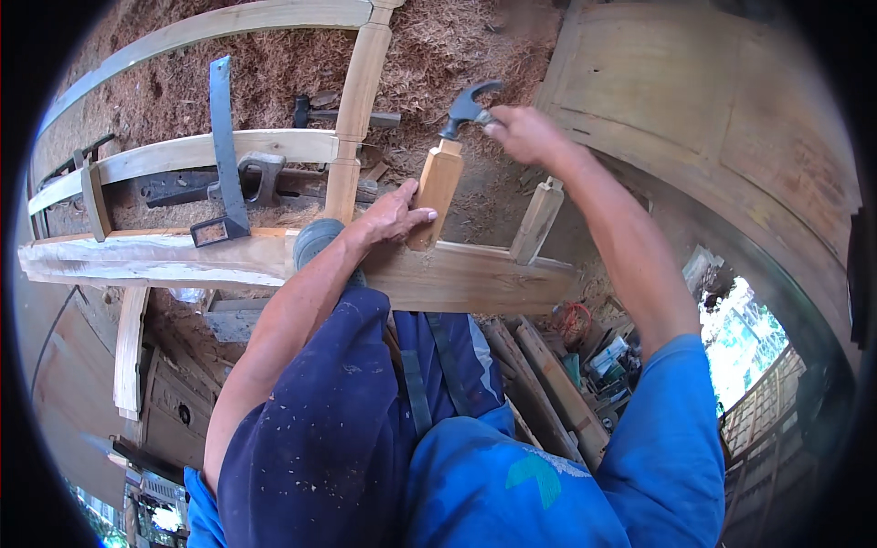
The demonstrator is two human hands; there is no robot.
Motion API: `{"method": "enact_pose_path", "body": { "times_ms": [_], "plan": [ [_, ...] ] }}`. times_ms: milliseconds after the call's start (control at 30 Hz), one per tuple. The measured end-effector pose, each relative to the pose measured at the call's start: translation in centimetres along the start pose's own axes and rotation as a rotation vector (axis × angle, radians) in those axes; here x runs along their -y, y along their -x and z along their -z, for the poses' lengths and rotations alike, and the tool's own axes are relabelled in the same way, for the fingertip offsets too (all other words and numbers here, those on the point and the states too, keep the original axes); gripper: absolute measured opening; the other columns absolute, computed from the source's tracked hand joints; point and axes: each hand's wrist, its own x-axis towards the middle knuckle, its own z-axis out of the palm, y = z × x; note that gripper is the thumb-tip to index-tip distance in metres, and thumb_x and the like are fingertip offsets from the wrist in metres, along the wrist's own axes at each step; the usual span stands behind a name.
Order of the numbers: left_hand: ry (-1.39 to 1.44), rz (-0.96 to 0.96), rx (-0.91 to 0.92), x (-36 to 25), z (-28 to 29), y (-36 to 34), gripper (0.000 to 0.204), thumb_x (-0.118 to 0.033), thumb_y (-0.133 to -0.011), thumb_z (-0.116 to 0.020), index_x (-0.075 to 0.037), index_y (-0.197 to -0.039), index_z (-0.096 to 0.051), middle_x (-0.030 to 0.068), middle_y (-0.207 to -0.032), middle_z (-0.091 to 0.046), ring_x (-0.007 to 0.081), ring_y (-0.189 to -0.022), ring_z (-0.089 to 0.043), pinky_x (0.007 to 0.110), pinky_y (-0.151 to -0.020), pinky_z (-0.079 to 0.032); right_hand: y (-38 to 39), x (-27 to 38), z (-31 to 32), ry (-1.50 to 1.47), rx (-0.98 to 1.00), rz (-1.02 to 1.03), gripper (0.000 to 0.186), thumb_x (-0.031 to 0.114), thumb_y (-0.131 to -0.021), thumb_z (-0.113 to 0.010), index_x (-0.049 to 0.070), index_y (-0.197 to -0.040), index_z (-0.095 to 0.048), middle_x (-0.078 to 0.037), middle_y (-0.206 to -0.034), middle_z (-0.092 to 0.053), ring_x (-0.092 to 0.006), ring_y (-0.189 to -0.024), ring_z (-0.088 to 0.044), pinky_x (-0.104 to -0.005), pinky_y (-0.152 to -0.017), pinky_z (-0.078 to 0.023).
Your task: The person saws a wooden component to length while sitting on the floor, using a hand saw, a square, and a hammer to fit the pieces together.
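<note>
My right hand is closed around a claw hammer near its head. The hammer's head is at the tenoned top of a short wooden post; I cannot tell whether they touch. My left hand holds this post low on its left side, thumb across the front. The post stands, slightly tilted, at the upper edge of a wide wooden board. Farther right along that board rises a second short post, with no hand on it.
A curved wooden frame extends left, with a blue-grey metal bar across it. Another hammer and a handsaw lie beyond the board. Wood shavings cover the ground. A large wooden panel stands right; planks lie below.
</note>
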Motion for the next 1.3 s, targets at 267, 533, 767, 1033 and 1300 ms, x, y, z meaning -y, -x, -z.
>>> {"method": "enact_pose_path", "body": {
  "times_ms": [267,533,767,1033,1300],
  "plan": [
    [-0.013,0.025,0.006,-1.3,0.4,0.4,0.053,-0.040,-0.092,-0.072,0.000,-0.117,-0.048,0.0232,-0.106,-0.067,0.0330,-0.096,-0.067,0.044,-0.085,-0.052,1.2,-0.2,0.4,-0.180,-0.164,0.003,0.035,0.037,-0.098,-0.055,0.009,-0.117,-0.064,-0.025,-0.103,-0.070,-0.0433,-0.101,-0.067,-0.0535,-0.089,-0.052],
    [0.016,-0.034,-0.008,-0.2,-0.2,1.1,0.056,-0.035,-0.096,-0.068,0.002,-0.132,-0.047,0.0218,-0.113,-0.068,0.0299,-0.103,-0.067,0.041,-0.089,-0.053,9.6,-1.2,-4.0,-0.670,-0.419,0.012,0.037,0.044,-0.093,-0.063,0.009,-0.107,-0.062,-0.018,-0.084,-0.069,-0.0329,-0.081,-0.070,-0.0460,-0.073,-0.052],
    [-0.177,0.162,0.120,-1.2,0.5,1.9,0.065,-0.035,-0.086,-0.080,-0.002,-0.133,-0.051,0.0104,-0.104,-0.065,0.0194,-0.091,-0.059,0.035,-0.080,-0.048,21.1,1.1,-20.4,-0.466,-0.374,0.127,0.030,0.037,-0.086,-0.072,0.013,-0.099,-0.058,-0.013,-0.075,-0.066,-0.0367,-0.068,-0.067,-0.0480,-0.061,-0.053],
    [-0.255,-0.012,0.084,1.0,1.3,2.1,0.083,-0.025,-0.073,-0.089,-0.001,-0.139,-0.046,0.0192,-0.123,-0.066,0.0307,-0.119,-0.062,0.040,-0.102,-0.048,21.2,2.5,-26.5,-0.353,-0.375,0.196,0.032,0.031,-0.082,-0.075,0.011,-0.100,-0.057,-0.011,-0.092,-0.058,-0.0339,-0.082,-0.065,-0.0455,-0.069,-0.054],
    [-0.297,0.072,0.091,-1.0,0.1,2.2,0.089,-0.026,-0.072,-0.089,0.001,-0.142,-0.041,0.0233,-0.129,-0.063,0.0359,-0.122,-0.061,0.041,-0.104,-0.047,22.6,2.2,-25.6,-0.311,-0.517,0.199,0.045,0.030,-0.079,-0.078,0.010,-0.116,-0.062,-0.010,-0.101,-0.059,-0.0307,-0.092,-0.062,-0.0431,-0.081,-0.051]
  ]
}}
